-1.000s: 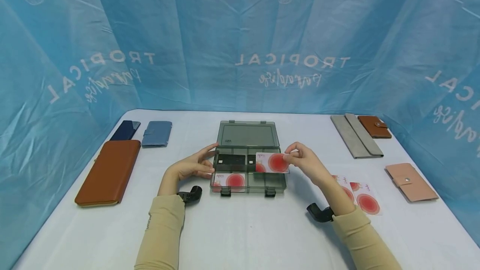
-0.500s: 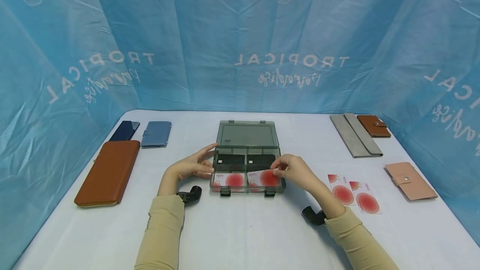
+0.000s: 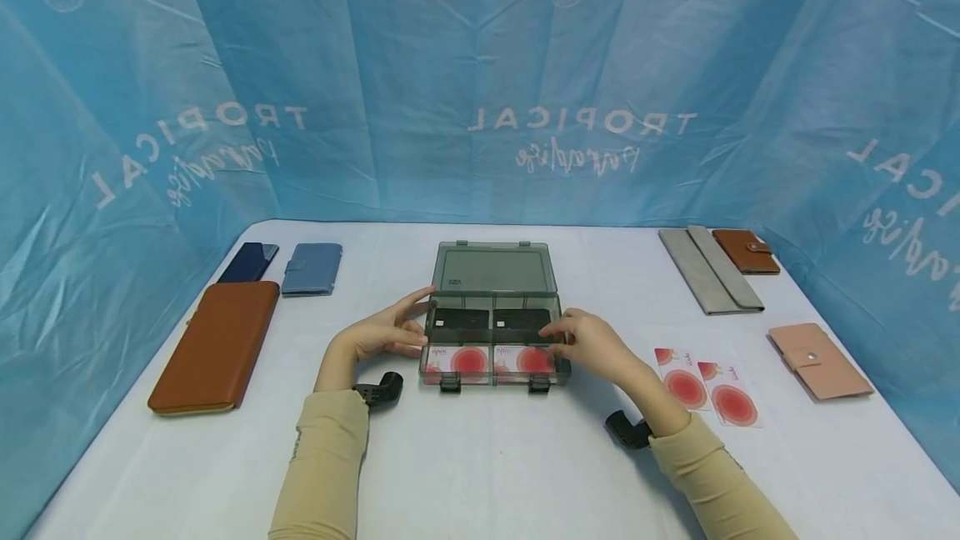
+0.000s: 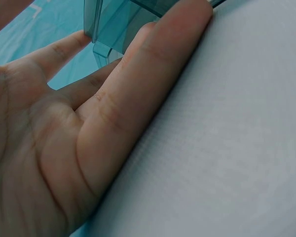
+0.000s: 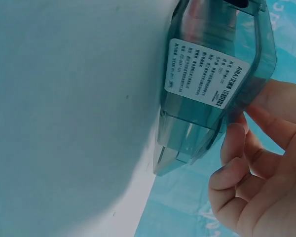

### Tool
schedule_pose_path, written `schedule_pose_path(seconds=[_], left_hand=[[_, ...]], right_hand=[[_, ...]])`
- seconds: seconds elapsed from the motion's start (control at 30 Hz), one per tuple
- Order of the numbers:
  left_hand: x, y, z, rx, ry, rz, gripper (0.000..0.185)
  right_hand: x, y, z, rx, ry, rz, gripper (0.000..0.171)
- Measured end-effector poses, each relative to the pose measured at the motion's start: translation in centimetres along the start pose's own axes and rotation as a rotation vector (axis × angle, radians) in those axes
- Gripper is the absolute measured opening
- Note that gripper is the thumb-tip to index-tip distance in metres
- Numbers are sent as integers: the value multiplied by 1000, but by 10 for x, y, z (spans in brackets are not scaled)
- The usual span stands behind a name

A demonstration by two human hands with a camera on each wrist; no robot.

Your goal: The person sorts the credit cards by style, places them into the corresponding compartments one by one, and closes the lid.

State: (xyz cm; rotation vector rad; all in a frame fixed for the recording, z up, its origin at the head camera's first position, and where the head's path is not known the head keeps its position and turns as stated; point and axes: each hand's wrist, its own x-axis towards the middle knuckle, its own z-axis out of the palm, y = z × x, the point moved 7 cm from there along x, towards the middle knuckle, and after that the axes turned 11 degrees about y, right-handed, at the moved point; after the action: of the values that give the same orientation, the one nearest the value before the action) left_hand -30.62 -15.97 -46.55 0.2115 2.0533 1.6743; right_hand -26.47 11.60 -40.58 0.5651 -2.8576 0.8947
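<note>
A translucent green compartment box (image 3: 491,383) lies with its lid (image 3: 497,267) folded back. Black cards (image 3: 459,320) fill the two rear compartments. A red-and-white card (image 3: 456,359) lies in the front left compartment and another red-and-white card (image 3: 521,359) lies flat in the front right one. My left hand (image 3: 382,332) spreads along the box's left side, fingertips touching it; its fingers (image 4: 138,84) are fairly straight in the left wrist view. My right hand (image 3: 588,346) is at the right rim, fingertips over the right compartments, other fingers (image 5: 232,177) loosely bent below the labelled side.
Two red-and-white cards (image 3: 708,390) lie right of the right forearm. Farther right are a pink wallet (image 3: 819,361), a grey envelope pouch (image 3: 711,271) and a brown wallet (image 3: 746,252). On the left lie a brown notebook (image 3: 215,347), a blue wallet (image 3: 312,268) and a dark phone (image 3: 248,262).
My right hand has moved a card from above the rear right compartment, toward the front, down into the front right one, where it now lies flat. The left hand has stayed put.
</note>
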Motion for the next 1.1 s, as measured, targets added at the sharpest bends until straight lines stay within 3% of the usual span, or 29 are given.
schedule_pose_path(seconds=[0.23, 0.37, 0.6, 0.7, 0.9, 1.1], left_hand=[[1, 1, 0, -2, 12, -19, 92], [0, 2, 1, -3, 9, -20, 91], [1, 0, 0, -8, 5, -11, 92], [1, -1, 0, -10, 7, -15, 92], [0, 0, 1, -3, 10, -12, 92], [0, 0, 1, -4, 7, -9, 92]], right_hand=[[-7, 13, -19, 82, 11, -28, 27], [-17, 39, -32, 112, -7, 24, 29], [-39, 89, -56, 107, -133, 126, 44], [-49, 103, -66, 50, -166, 167, 59], [-69, 120, -69, -185, -286, 234, 94], [-70, 122, -67, -253, -297, 256, 92]])
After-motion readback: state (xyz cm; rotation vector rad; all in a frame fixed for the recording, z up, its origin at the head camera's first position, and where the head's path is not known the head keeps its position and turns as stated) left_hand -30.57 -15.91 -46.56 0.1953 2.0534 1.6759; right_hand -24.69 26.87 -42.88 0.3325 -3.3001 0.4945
